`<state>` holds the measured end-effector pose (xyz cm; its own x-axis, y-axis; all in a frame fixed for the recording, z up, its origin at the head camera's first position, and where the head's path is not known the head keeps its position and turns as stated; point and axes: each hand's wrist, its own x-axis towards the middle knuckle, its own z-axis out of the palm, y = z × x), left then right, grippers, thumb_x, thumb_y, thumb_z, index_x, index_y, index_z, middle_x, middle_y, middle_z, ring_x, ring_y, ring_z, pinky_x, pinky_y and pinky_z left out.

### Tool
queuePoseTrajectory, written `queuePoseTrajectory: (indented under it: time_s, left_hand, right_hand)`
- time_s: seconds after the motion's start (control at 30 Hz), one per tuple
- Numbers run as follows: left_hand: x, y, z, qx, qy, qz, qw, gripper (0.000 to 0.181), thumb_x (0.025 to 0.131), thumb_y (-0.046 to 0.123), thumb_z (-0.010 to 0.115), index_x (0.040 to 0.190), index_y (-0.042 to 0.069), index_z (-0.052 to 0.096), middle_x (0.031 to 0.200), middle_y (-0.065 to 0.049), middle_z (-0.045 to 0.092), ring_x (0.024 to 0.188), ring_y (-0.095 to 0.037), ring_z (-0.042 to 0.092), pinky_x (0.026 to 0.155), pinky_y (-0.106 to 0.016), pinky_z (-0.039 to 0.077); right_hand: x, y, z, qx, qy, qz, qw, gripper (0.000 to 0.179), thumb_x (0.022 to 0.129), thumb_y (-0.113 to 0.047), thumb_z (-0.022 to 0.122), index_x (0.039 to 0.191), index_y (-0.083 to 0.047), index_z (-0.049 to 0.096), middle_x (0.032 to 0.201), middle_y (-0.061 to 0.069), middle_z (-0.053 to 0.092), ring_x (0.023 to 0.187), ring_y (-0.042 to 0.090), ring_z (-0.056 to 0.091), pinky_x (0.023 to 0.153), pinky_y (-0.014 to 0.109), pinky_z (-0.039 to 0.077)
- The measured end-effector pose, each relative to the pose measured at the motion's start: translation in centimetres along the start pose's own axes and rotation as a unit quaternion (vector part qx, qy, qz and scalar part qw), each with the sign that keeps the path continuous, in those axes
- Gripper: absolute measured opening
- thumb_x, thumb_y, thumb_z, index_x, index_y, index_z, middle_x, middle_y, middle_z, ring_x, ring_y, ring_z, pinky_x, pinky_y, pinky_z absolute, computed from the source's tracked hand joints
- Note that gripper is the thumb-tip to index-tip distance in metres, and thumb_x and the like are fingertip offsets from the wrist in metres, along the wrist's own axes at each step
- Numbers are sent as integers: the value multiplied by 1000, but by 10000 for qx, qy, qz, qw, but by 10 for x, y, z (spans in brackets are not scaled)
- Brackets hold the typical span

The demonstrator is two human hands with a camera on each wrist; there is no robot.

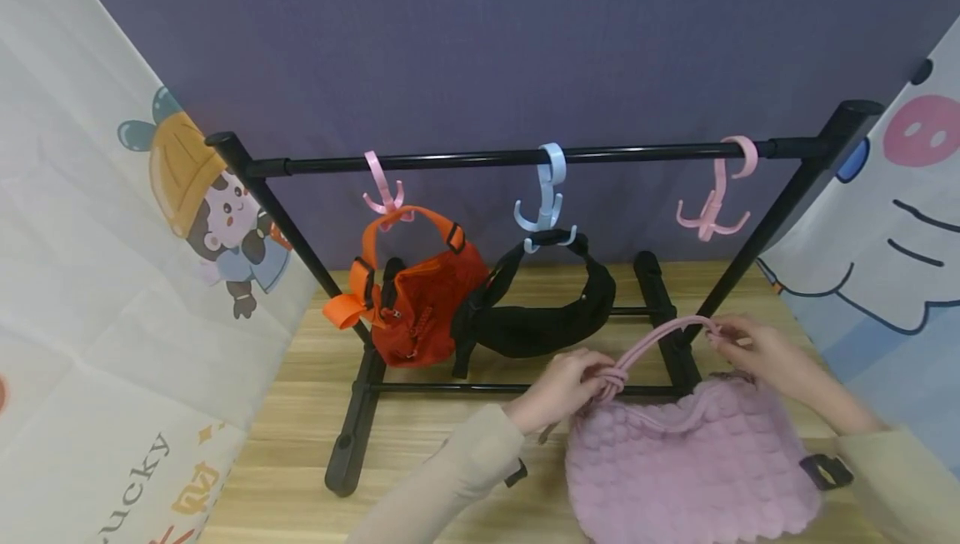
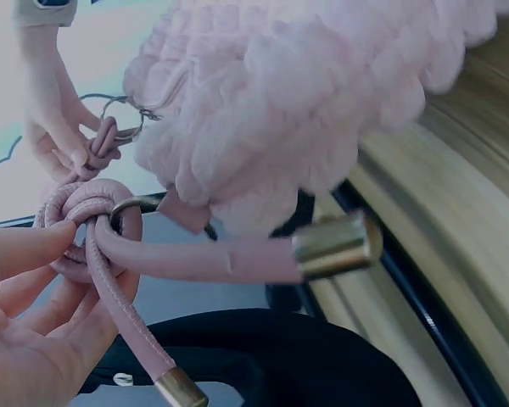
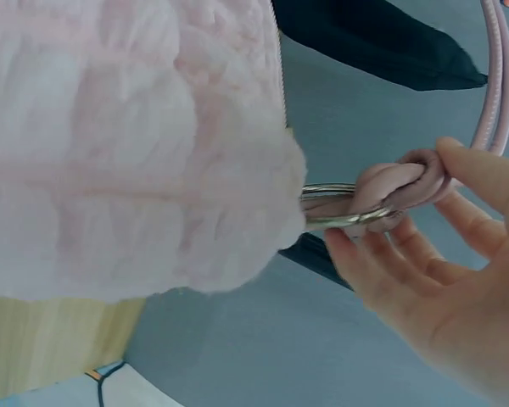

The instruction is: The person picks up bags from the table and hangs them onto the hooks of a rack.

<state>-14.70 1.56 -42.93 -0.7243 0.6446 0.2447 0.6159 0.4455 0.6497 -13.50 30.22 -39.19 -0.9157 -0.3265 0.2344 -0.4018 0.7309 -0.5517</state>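
A puffy pink handbag (image 1: 690,465) is at the lower right of the head view, below its cord handle (image 1: 660,334). My left hand (image 1: 564,386) pinches the handle's left knot (image 2: 92,212), where two metal-tipped cord ends (image 2: 212,259) hang out. With the fingers of my right hand (image 1: 761,356) I grip the other knot (image 3: 399,188), beside the metal ring (image 3: 331,222) that joins it to the bag. Between the two hands the handle arches upward. An unused pink hook (image 1: 711,202) hangs on the rail above my right hand.
A black rack (image 1: 465,159) stands on the wooden table (image 1: 288,444). An orange bag (image 1: 431,302) hangs at its left pink hook (image 1: 384,190), and a black bag (image 1: 540,329) from the blue hook (image 1: 547,194). Printed cloths flank both sides; a dark panel (image 1: 480,36) stands behind.
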Motion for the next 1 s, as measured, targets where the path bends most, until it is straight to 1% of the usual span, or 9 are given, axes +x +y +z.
queuePoseTrajectory:
  time_s: [0.03, 0.1, 0.17, 0.27, 0.33, 0.47, 0.7, 0.8, 1.0]
  left_hand:
    - [0, 2, -2, -51, 29, 8, 10000, 21, 85, 12, 58, 106, 10, 63, 95, 2, 62, 78, 3, 51, 67, -6, 39]
    - [0, 5, -4, -135, 105, 68, 9998, 21, 85, 11, 58, 106, 10, 63, 97, 2, 63, 80, 3, 52, 68, -7, 40]
    - [-1, 7, -7, -217, 170, 117, 9996, 21, 86, 11, 57, 106, 9, 62, 99, 1, 63, 82, 3, 53, 69, -7, 40]
    - [-1, 10, -10, -347, 236, 184, 9989, 21, 86, 11, 56, 106, 8, 62, 100, 0, 64, 85, 4, 53, 70, -6, 41]
    - [-1, 11, -12, -416, 246, 199, 9986, 21, 87, 10, 56, 106, 7, 62, 100, 0, 64, 84, 5, 53, 69, -5, 40]
    - [-1, 16, -17, -475, 269, 252, 9982, 21, 87, 10, 56, 107, 7, 62, 100, -1, 64, 82, 6, 53, 66, -5, 41]
    - [1, 27, -26, -487, 336, 441, 9973, 23, 86, 9, 57, 108, 7, 61, 99, -1, 64, 77, 6, 53, 64, -5, 41]
    - [4, 32, -30, -450, 417, 491, 9969, 23, 85, 9, 57, 107, 6, 61, 97, -2, 64, 76, 4, 53, 64, -5, 41]
    - [11, 42, -38, -401, 541, 570, 9961, 22, 85, 8, 58, 106, 6, 62, 95, -3, 64, 78, 2, 56, 66, -5, 41]
  right_hand:
    - [-1, -2, -2, 11, 28, 71, 10000, 21, 85, -2, 55, 102, 9, 55, 88, 14, 59, 78, -12, 46, 59, 23, 49]
    - [-3, -7, -4, -31, 128, 178, 9998, 23, 86, -5, 55, 105, 9, 54, 89, 17, 59, 78, -4, 53, 58, 21, 48]
    - [-4, -12, -6, -132, 286, 250, 9992, 26, 85, -6, 56, 107, 9, 54, 90, 17, 59, 77, -5, 54, 58, 20, 48]
    - [-6, -18, -8, -231, 578, 170, 9979, 26, 84, -6, 58, 105, 9, 55, 87, 14, 57, 74, -4, 54, 57, 16, 47]
    - [-6, -22, -8, -276, 757, 67, 9967, 25, 83, -5, 59, 104, 8, 56, 85, 12, 56, 75, -13, 46, 59, 12, 45]
    - [-8, -29, -9, -305, 965, -72, 9948, 22, 84, -4, 57, 103, 7, 57, 83, 7, 55, 76, -15, 45, 60, 8, 43]
    - [-9, -39, -15, -182, 1233, 6, 9922, 22, 86, -6, 56, 103, 7, 57, 87, 7, 51, 81, -20, 39, 63, 1, 38]
    - [-8, -41, -17, -195, 1491, -113, 9886, 22, 84, -4, 57, 103, 9, 58, 87, 3, 50, 84, -23, 37, 66, -1, 35]
    - [-4, -45, -24, -30, 1914, -235, 9812, 26, 82, 0, 59, 105, 12, 57, 92, -15, 44, 86, -24, 39, 69, -2, 34]
